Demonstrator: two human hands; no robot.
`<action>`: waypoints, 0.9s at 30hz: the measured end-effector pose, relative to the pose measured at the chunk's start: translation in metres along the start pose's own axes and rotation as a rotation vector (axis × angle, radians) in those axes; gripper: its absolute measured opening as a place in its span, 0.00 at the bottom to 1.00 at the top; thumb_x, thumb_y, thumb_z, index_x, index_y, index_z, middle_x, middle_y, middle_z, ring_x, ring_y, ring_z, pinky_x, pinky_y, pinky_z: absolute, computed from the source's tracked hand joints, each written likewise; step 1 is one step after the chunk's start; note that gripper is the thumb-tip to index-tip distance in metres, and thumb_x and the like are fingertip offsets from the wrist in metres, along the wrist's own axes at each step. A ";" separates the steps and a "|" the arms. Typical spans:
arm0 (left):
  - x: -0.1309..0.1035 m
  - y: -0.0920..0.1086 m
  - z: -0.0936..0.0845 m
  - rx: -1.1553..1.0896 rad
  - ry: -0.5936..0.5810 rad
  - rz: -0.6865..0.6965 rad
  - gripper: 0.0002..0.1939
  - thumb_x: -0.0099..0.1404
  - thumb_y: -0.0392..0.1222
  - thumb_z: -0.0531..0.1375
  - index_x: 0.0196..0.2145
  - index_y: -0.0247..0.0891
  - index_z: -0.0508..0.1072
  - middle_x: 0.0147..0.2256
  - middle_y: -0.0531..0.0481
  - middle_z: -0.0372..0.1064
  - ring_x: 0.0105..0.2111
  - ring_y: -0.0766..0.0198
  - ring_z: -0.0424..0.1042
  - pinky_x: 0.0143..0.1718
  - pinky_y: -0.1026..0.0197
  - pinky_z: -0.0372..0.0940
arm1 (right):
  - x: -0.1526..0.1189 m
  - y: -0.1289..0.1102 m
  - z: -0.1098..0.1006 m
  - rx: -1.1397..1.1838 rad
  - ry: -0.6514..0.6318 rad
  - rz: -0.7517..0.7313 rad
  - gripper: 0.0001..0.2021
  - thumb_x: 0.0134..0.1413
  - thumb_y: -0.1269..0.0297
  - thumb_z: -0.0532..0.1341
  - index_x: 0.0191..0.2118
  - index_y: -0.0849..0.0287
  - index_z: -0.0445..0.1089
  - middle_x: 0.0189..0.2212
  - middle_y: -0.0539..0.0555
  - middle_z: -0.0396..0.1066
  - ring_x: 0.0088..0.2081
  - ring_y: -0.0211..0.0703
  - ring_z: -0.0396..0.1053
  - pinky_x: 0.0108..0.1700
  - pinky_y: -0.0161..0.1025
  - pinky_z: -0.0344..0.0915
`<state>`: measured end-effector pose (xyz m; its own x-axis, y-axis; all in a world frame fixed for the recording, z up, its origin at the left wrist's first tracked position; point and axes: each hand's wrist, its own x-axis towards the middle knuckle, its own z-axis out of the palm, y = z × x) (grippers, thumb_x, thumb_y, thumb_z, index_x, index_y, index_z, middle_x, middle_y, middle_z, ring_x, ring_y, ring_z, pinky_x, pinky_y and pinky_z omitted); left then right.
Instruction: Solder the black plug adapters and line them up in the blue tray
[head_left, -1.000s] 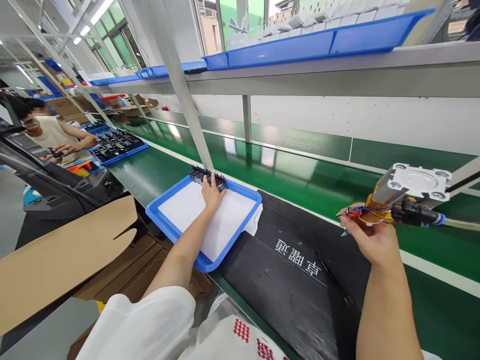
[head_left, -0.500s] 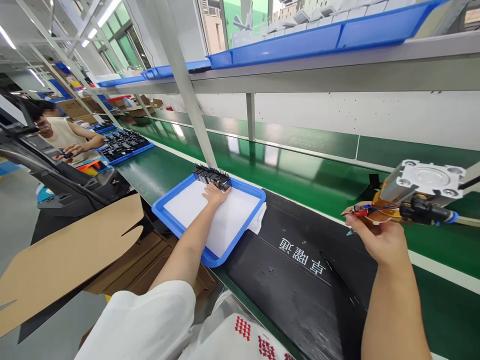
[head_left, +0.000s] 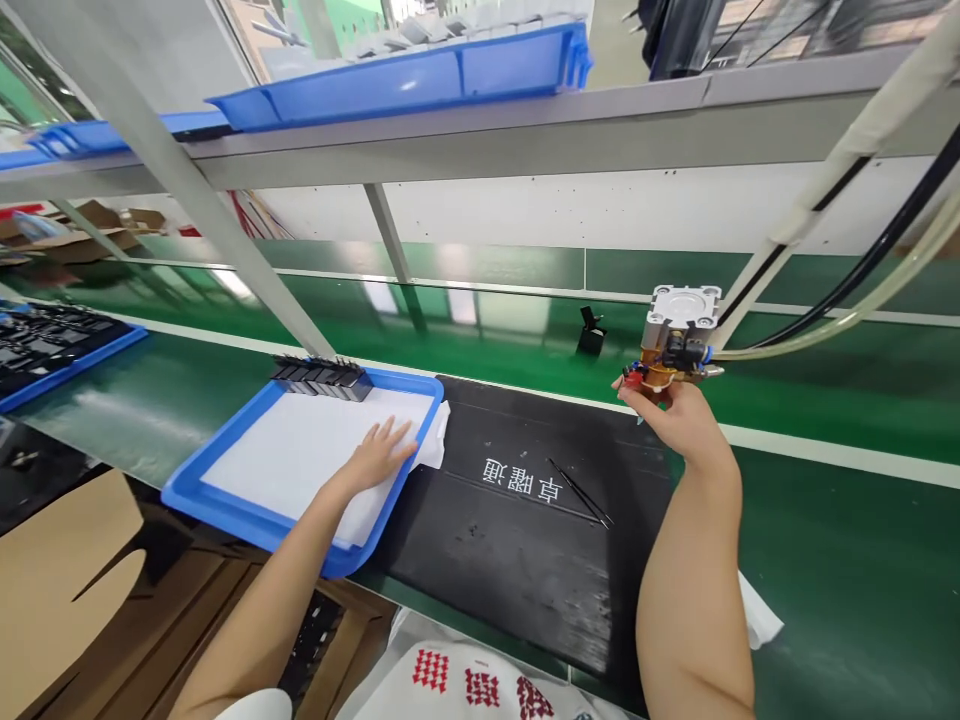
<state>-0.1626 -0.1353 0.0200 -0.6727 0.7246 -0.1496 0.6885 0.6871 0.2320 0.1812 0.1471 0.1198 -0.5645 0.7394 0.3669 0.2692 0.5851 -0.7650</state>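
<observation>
My left hand (head_left: 379,455), open with fingers spread and holding nothing, is over the right part of a blue tray (head_left: 180,490) lined with white paper (head_left: 277,455). A row of black box-shaped parts with prongs (head_left: 322,378) stands along the tray's far edge. My right hand (head_left: 686,425) is closed round the lower part of a pneumatic tool (head_left: 682,310) with a square silver cylinder, a red switch-like piece and hoses. Its lower end is mostly hidden by my fingers. Tweezers (head_left: 579,492) lie on the black mat (head_left: 517,560) between my hands.
A small black part (head_left: 591,332) sits on the green belt (head_left: 495,350) behind. Another tray of black parts (head_left: 52,345) is at far left. Overhead runs a shelf (head_left: 450,150) with blue bins (head_left: 420,85). Cardboard (head_left: 67,560) stands at lower left; hoses (head_left: 855,310) hang at right.
My left hand has left the row of black parts and moved back toward the tray's right side. My right hand still holds the pneumatic tool. The view has turned right.
</observation>
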 end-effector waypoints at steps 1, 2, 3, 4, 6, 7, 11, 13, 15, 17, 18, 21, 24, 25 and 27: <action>-0.007 0.003 0.003 -0.010 -0.048 0.038 0.27 0.68 0.53 0.50 0.63 0.50 0.66 0.68 0.44 0.52 0.68 0.42 0.51 0.62 0.36 0.53 | 0.000 0.002 -0.002 -0.013 0.014 0.007 0.18 0.49 0.48 0.62 0.33 0.60 0.76 0.31 0.59 0.78 0.28 0.45 0.69 0.30 0.41 0.65; -0.013 0.005 0.003 -0.010 -0.090 0.074 0.26 0.69 0.51 0.48 0.63 0.50 0.66 0.68 0.45 0.52 0.69 0.43 0.50 0.63 0.36 0.52 | 0.000 0.003 -0.003 -0.024 0.026 0.012 0.18 0.49 0.49 0.62 0.33 0.60 0.76 0.31 0.58 0.78 0.27 0.45 0.68 0.29 0.41 0.65; -0.018 0.006 0.002 -0.008 -0.120 0.111 0.26 0.70 0.48 0.47 0.62 0.49 0.66 0.68 0.45 0.53 0.69 0.44 0.49 0.64 0.37 0.51 | 0.000 0.004 -0.004 -0.033 0.034 0.016 0.17 0.49 0.49 0.62 0.33 0.60 0.76 0.30 0.58 0.77 0.27 0.45 0.68 0.29 0.40 0.65; -0.021 0.007 -0.001 -0.007 -0.135 0.149 0.26 0.69 0.47 0.46 0.61 0.47 0.68 0.67 0.45 0.56 0.69 0.46 0.50 0.65 0.40 0.51 | 0.000 0.004 -0.004 -0.038 0.038 0.022 0.17 0.49 0.50 0.62 0.33 0.60 0.77 0.29 0.57 0.77 0.26 0.44 0.67 0.29 0.40 0.64; -0.026 0.008 -0.010 0.005 -0.149 0.199 0.25 0.68 0.45 0.48 0.59 0.43 0.70 0.64 0.43 0.61 0.68 0.49 0.52 0.66 0.46 0.50 | 0.001 0.005 -0.003 -0.035 0.042 0.032 0.16 0.49 0.51 0.62 0.32 0.60 0.77 0.27 0.56 0.76 0.26 0.44 0.67 0.29 0.40 0.64; -0.027 0.011 -0.016 0.016 -0.136 0.194 0.25 0.67 0.46 0.49 0.59 0.41 0.71 0.63 0.42 0.62 0.67 0.48 0.54 0.66 0.47 0.51 | 0.001 0.004 -0.002 -0.027 0.040 0.033 0.15 0.49 0.51 0.62 0.32 0.60 0.76 0.27 0.56 0.76 0.26 0.44 0.68 0.29 0.40 0.64; -0.019 0.050 -0.035 -0.047 0.018 0.192 0.30 0.64 0.52 0.55 0.61 0.40 0.68 0.64 0.40 0.61 0.66 0.45 0.57 0.65 0.47 0.53 | 0.002 0.005 0.003 0.015 0.038 0.010 0.14 0.49 0.53 0.62 0.31 0.59 0.76 0.26 0.56 0.76 0.27 0.45 0.69 0.30 0.40 0.64; -0.003 0.084 -0.038 -0.205 0.014 0.298 0.31 0.63 0.54 0.57 0.62 0.42 0.67 0.64 0.44 0.61 0.66 0.48 0.57 0.66 0.50 0.53 | 0.001 0.005 0.004 0.014 0.043 0.004 0.14 0.49 0.53 0.62 0.31 0.59 0.76 0.26 0.56 0.76 0.27 0.45 0.69 0.30 0.40 0.64; 0.021 0.124 -0.035 -0.387 -0.037 0.371 0.32 0.58 0.54 0.63 0.59 0.42 0.69 0.63 0.42 0.63 0.65 0.47 0.58 0.66 0.51 0.52 | 0.001 0.005 0.004 0.006 0.032 0.003 0.14 0.49 0.53 0.61 0.31 0.60 0.76 0.26 0.57 0.76 0.28 0.46 0.69 0.30 0.40 0.65; 0.051 0.163 -0.029 -0.558 -0.064 0.388 0.33 0.53 0.48 0.68 0.57 0.40 0.70 0.61 0.40 0.66 0.64 0.45 0.59 0.66 0.50 0.51 | 0.001 0.004 0.004 0.007 0.018 -0.006 0.14 0.49 0.54 0.61 0.31 0.60 0.76 0.27 0.57 0.76 0.28 0.46 0.70 0.30 0.41 0.65; 0.066 0.183 -0.024 -0.594 -0.064 0.401 0.35 0.53 0.46 0.68 0.58 0.39 0.69 0.62 0.37 0.64 0.65 0.44 0.58 0.66 0.49 0.51 | 0.000 0.003 0.004 0.013 0.016 -0.015 0.14 0.49 0.54 0.61 0.31 0.60 0.76 0.27 0.57 0.77 0.28 0.47 0.70 0.31 0.41 0.66; 0.109 0.236 -0.008 -0.684 0.004 0.390 0.46 0.51 0.44 0.70 0.65 0.31 0.58 0.65 0.28 0.55 0.67 0.42 0.52 0.66 0.48 0.50 | 0.000 0.001 0.004 0.039 0.017 -0.034 0.13 0.50 0.55 0.61 0.32 0.60 0.76 0.28 0.57 0.77 0.27 0.46 0.70 0.31 0.41 0.67; 0.141 0.281 0.011 -0.746 0.055 0.352 0.55 0.52 0.43 0.70 0.69 0.26 0.45 0.67 0.23 0.48 0.69 0.41 0.47 0.66 0.47 0.49 | 0.000 -0.001 0.006 0.064 0.021 -0.031 0.12 0.50 0.55 0.61 0.32 0.59 0.74 0.27 0.57 0.77 0.26 0.46 0.71 0.30 0.41 0.68; 0.149 0.293 0.016 -0.763 0.072 0.333 0.56 0.53 0.43 0.70 0.69 0.27 0.44 0.67 0.23 0.47 0.69 0.41 0.47 0.66 0.47 0.49 | 0.000 -0.001 0.007 0.063 0.022 -0.031 0.12 0.51 0.55 0.60 0.32 0.59 0.74 0.27 0.57 0.77 0.26 0.46 0.70 0.29 0.41 0.67; 0.163 0.312 0.025 -0.807 0.108 0.302 0.55 0.53 0.41 0.69 0.70 0.30 0.43 0.67 0.26 0.48 0.69 0.41 0.48 0.67 0.46 0.48 | 0.000 -0.001 0.009 0.053 0.024 -0.037 0.12 0.51 0.55 0.59 0.30 0.59 0.73 0.26 0.57 0.76 0.25 0.46 0.69 0.27 0.40 0.66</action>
<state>-0.0503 0.1987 0.0443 -0.5424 0.8328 0.1103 0.4664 0.1894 0.8641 0.1735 0.1432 0.1158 -0.5546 0.7254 0.4077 0.2062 0.5945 -0.7772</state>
